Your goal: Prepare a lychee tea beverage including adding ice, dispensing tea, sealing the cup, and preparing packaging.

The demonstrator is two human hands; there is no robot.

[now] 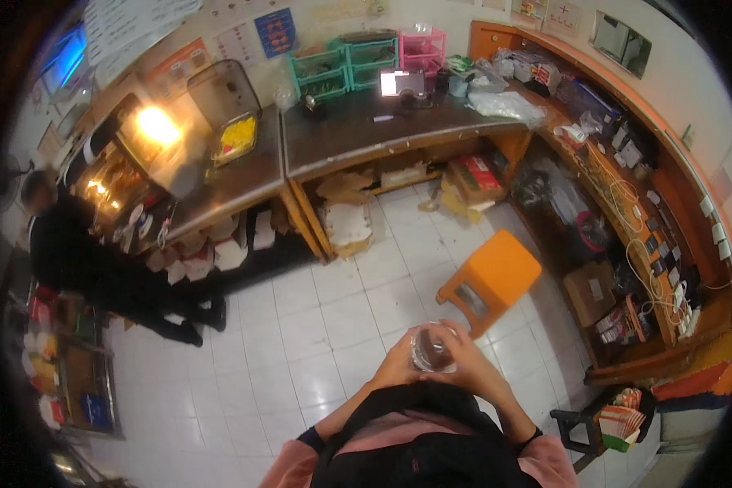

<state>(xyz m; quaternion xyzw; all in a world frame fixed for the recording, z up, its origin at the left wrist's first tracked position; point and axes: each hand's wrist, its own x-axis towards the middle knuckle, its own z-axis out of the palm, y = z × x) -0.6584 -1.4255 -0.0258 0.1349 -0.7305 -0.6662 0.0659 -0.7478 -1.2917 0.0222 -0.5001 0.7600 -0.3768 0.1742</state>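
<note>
Close in front of my body, a round clear cup or container with something dark brown showing through it is held between both hands. My left hand wraps around its left side. From the right, my right hand grips it, the fingers crossing over its far rim. Just beyond my right hand stands an orange plastic stool on the white tiled floor. Exactly what is in the container cannot be told.
A person in dark clothes stands at the left by a lit food display case. A dark counter carries a tray of yellow food and green drawers. At right are a cluttered wooden shelf and a black stool.
</note>
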